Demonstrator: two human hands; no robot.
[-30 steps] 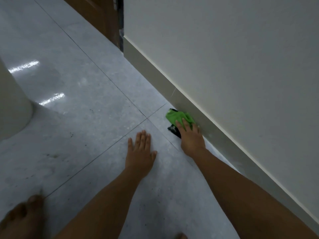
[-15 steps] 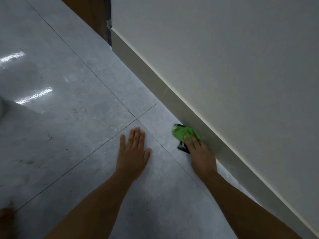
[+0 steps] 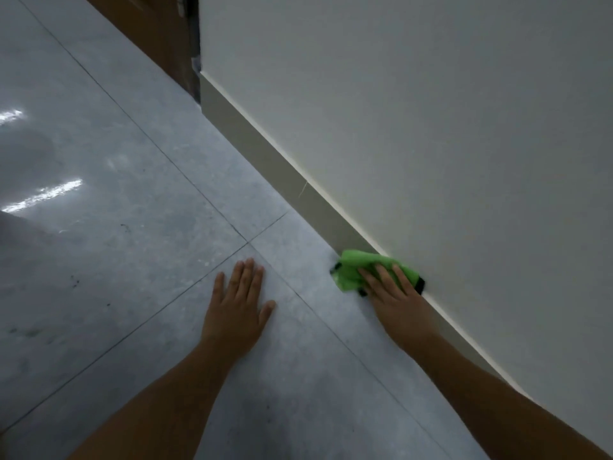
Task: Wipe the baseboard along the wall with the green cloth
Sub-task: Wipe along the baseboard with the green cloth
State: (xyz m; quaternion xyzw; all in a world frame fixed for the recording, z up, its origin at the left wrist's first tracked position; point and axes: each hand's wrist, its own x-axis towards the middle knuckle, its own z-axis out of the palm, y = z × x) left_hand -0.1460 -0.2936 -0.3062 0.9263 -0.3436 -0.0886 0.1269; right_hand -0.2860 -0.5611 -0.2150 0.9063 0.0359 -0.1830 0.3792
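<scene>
In the head view, the green cloth (image 3: 365,268) lies bunched at the foot of the wall (image 3: 431,127), pressed against the baseboard (image 3: 298,190), so that it can rub the strip where board and floor (image 3: 132,210) meet. The right hand (image 3: 394,300) lies on top of the cloth, fingers extended and a little spread, pressing it flat, not pinching it; the forearm runs nearly parallel to the wall, which I judge suits a sliding stroke along it. The left hand (image 3: 237,307) rests palm down on the floor tile, well apart from the cloth, fingers open and straight, holding nothing; it seems to carry the body's weight. A long part of the baseboard toward the door (image 3: 152,31) appears not yet reached.
</scene>
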